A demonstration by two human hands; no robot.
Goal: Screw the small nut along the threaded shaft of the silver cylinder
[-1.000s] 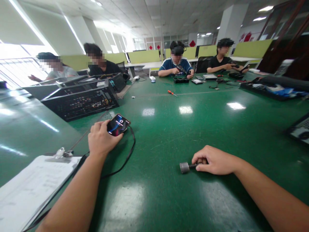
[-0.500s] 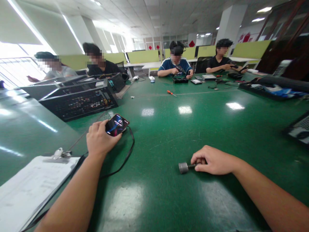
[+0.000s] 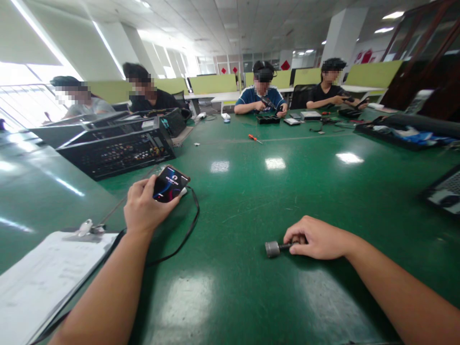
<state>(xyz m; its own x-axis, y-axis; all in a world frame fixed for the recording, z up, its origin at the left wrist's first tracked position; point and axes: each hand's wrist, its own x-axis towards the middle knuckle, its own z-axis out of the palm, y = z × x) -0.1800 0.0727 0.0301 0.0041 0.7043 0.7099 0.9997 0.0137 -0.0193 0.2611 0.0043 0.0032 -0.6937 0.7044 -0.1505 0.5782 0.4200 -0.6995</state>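
My left hand [image 3: 143,203] is closed around a smartphone [image 3: 170,185] in a brownish case, its lit screen turned up towards me. The thumb lies along the near edge and the fingers wrap the left side. A black cord [image 3: 194,223] curves over the table from beside the phone, passing behind my wrist. To the right, my right hand [image 3: 316,238] rests on the green table and grips the dark shank of a hole saw [image 3: 273,249]. The grey metal cup of this tool points left and lies at the table surface; my fingers hide the shank's other end.
A clipboard with papers [image 3: 46,282] lies at the left. Beyond my left hand stands an open computer case [image 3: 118,151]. An orange screwdriver [image 3: 254,138] lies towards the far side, where several people work. A black tray [image 3: 402,129] is at far right.
My left hand has shifted slightly left with the phone and tilted its screen more towards me. My right hand and the hole saw have barely moved.
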